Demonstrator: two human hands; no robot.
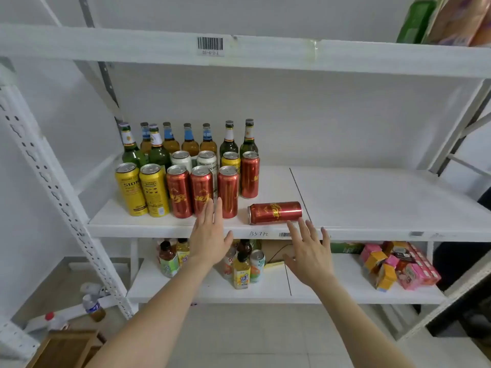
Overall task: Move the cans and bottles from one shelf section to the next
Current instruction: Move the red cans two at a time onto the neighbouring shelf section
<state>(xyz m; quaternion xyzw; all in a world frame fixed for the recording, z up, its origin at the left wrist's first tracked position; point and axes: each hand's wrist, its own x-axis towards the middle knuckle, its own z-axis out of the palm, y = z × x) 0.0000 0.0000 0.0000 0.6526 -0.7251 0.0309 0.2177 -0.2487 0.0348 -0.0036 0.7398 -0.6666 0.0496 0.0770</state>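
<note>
**One red can down, both hands open**

On the shelf (372,197) stand eight bottles (189,140), four red cans (228,192), three yellow cans (152,189) and two white cans (181,159). A fifth red can (275,212) lies on its side just beyond the right hand (309,251) fingertips. Its long axis runs left-right, rimmed end toward the left hand (210,240). Both hands are spread flat and hold nothing.

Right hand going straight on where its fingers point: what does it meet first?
Probably the red can lying on its side; the right hand points at its right end, though depth is unclear.
</note>
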